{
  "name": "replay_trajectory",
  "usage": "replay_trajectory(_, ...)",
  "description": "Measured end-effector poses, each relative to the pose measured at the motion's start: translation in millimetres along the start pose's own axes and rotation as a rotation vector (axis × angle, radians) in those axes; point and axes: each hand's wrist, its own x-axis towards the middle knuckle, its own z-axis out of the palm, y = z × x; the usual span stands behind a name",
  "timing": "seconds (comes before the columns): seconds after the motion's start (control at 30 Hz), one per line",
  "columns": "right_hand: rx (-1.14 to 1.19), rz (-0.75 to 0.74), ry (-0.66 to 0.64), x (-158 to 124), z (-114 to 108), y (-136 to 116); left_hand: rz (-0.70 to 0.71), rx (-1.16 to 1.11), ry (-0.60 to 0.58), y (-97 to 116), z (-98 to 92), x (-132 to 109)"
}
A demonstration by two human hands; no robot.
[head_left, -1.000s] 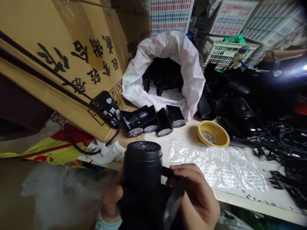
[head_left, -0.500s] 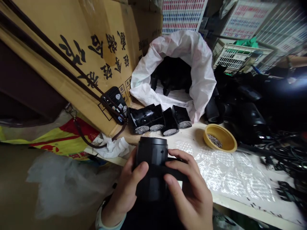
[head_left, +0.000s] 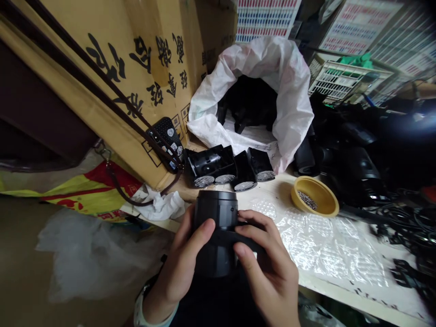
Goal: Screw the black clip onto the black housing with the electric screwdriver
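A black cylindrical housing with a ringed top and a small hole in its side [head_left: 220, 206] is held upright between my hands, in front of the worktable's edge. My left hand [head_left: 185, 256] wraps around its left side, thumb across the front. On the right, my right hand [head_left: 264, 254] grips a black bar-like part [head_left: 235, 240] that crosses the housing, with thumb and fingers pressed on it. The housing's lower end blends into dark clothing. Just beyond it lie several black parts with perforated round ends [head_left: 245, 175].
A white sack [head_left: 204, 118] holding black parts opens towards me. To the right stand a yellow bowl [head_left: 332, 197] of small screws and a sheet of bubble wrap [head_left: 327, 250]. Black devices and cables crowd the right side. A cardboard box [head_left: 150, 59] and a phone [head_left: 166, 141] are at the left.
The view has shifted slightly, so the background sits a little to the right. The housing has tilted or risen slightly in my hands; both keep their grip.
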Motion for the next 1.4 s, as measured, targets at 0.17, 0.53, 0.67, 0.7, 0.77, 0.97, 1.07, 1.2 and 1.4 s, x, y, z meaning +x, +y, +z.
replay_trajectory(0.17, 0.002, 0.015, 0.016, 2, 1, 4, -0.020, 0.044, 0.012, -4, -4.5, 3)
replay_trajectory(0.53, 0.028, 0.047, 0.015, 2, 0, 12, -0.079, 0.030, 0.059, 0, 2.1, 3)
replay_trajectory(0.67, 0.032, 0.054, 0.017, 4, 0, 14, -0.083, 0.048, 0.077, 0, 4.0, 4)
replay_trajectory(0.7, 0.033, 0.055, 0.015, 4, 0, 14, -0.080, 0.051, 0.085, 0, 4.2, 4)
replay_trajectory(0.77, 0.039, 0.051, 0.013, 4, -1, 14, -0.076, 0.061, 0.081, 0, 4.4, 5)
replay_trajectory(0.97, 0.058, 0.067, 0.011, 4, -1, 16, -0.076, 0.085, 0.094, -1, 2.3, 4)
replay_trajectory(1.07, 0.070, 0.070, 0.014, 5, 0, 18, -0.094, 0.119, 0.077, -2, 0.5, 4)
replay_trajectory(1.2, 0.067, 0.054, 0.023, 5, -2, 21, -0.121, 0.154, 0.104, 0, 2.1, 4)
replay_trajectory(1.4, 0.035, 0.091, 0.052, 7, -7, 26, -0.002, 0.367, -0.024, 0, 1.7, 6)
